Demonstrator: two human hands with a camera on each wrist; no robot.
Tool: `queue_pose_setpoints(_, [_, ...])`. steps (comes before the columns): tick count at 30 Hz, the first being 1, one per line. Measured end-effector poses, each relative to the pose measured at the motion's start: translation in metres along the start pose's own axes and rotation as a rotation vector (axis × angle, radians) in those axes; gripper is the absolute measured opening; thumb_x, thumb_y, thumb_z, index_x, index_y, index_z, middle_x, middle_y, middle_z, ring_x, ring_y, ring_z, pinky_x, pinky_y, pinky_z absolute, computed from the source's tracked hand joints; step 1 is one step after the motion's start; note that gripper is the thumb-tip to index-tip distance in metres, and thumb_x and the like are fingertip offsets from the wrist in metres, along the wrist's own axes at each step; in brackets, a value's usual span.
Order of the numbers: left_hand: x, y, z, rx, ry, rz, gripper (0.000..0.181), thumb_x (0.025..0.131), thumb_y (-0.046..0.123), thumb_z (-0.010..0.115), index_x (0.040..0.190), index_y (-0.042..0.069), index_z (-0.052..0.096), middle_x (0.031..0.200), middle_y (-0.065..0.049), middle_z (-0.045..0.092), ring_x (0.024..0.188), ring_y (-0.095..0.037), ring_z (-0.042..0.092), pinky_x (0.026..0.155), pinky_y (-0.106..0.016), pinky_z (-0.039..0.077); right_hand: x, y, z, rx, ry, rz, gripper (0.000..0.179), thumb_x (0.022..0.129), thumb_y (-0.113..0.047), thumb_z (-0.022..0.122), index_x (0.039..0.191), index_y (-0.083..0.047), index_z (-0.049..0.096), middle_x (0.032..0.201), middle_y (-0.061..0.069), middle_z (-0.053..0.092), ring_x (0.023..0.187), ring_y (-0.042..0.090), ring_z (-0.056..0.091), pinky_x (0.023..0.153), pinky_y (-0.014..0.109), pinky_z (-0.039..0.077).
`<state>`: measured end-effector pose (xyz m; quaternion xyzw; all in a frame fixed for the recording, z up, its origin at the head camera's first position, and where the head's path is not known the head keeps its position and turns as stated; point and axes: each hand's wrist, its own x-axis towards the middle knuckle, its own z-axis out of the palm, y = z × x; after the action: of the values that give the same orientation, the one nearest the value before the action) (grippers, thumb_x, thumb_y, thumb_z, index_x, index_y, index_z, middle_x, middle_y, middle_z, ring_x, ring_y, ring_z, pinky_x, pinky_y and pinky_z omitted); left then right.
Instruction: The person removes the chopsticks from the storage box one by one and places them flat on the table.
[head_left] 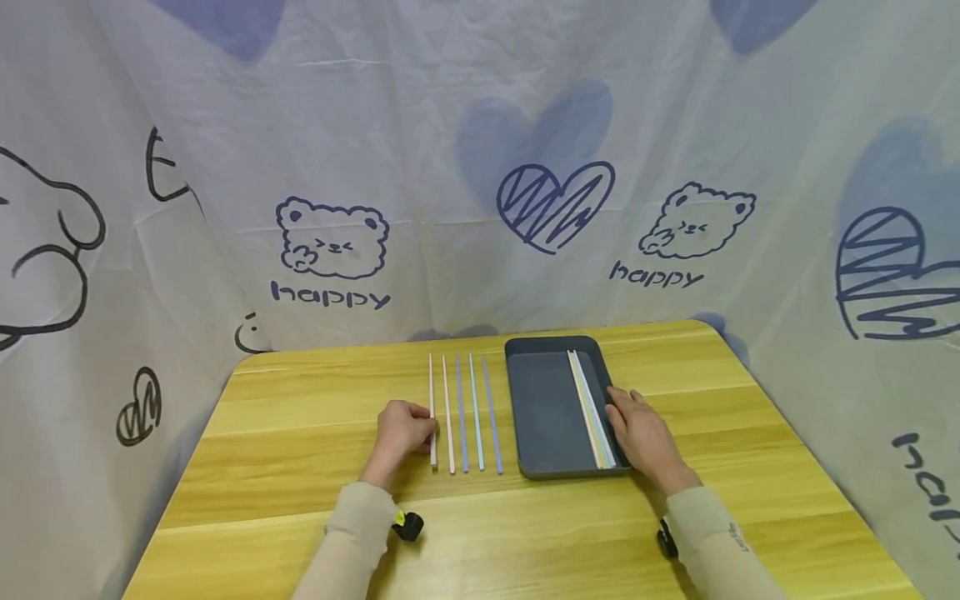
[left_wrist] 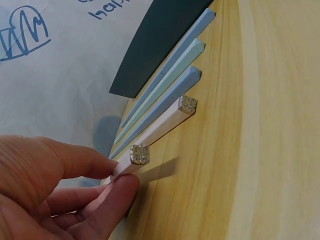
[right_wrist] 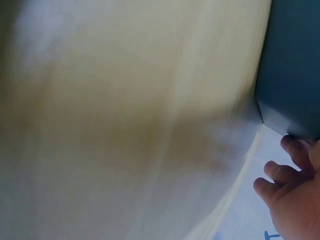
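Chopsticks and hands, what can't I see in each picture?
Left wrist view: the far end of the held pink chopstick, behind the left hand.
Head view: how many chopsticks lie in the tray, bunched too tightly.
Right wrist view: part of the right hand, past the right edge.

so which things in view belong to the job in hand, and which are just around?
Job:
pink stick, pinched by left hand
four sticks beside it
tray, right hand at its edge
bundled sticks inside

Just around:
table
printed cloth
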<state>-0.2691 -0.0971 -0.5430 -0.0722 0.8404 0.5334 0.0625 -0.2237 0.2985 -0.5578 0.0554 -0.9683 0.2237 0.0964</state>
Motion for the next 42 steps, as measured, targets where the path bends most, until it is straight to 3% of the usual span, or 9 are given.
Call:
queue_pose_setpoints(16, [-0.0031, 0.0043, 0.0003, 0.092, 0.044, 0.029, 0.018, 0.086, 0.000, 0.074, 0.102, -0.007, 0.075, 0.089, -0.022, 0.079, 0.053, -0.021, 0.073, 0.051, -0.032, 0.064, -0.0003, -0.0030, -0.0035, -0.006, 0.012, -0.005, 0.048, 0.114, -0.024, 0.045, 0.154, 0.002, 0.048, 0.156, 0.025, 0.053, 0.147, 0.054, 0.042, 0.119, 0.070, 0.040])
queue_pose_setpoints(30, [-0.0016, 0.0021, 0.0014, 0.052, 0.056, 0.001, 0.020, 0.083, -0.002, 0.079, 0.102, -0.006, 0.073, 0.089, -0.021, 0.077, 0.054, -0.020, 0.072, 0.051, -0.032, 0.064, -0.0010, -0.0027, -0.0030, -0.010, 0.022, -0.010, 0.047, 0.114, -0.023, 0.045, 0.154, 0.002, 0.048, 0.155, 0.025, 0.053, 0.147, 0.054, 0.043, 0.119, 0.070, 0.040])
queue_pose_setpoints(42, [-0.0032, -0.0004, 0.0043, 0.030, 0.077, 0.008, 0.020, 0.081, -0.003, 0.080, 0.099, -0.007, 0.072, 0.080, -0.018, 0.075, 0.054, -0.019, 0.071, 0.053, -0.032, 0.065, -0.0024, -0.0025, -0.0009, -0.007, 0.032, -0.007, 0.047, 0.114, -0.022, 0.045, 0.154, 0.003, 0.049, 0.155, 0.026, 0.053, 0.146, 0.054, 0.043, 0.118, 0.070, 0.040])
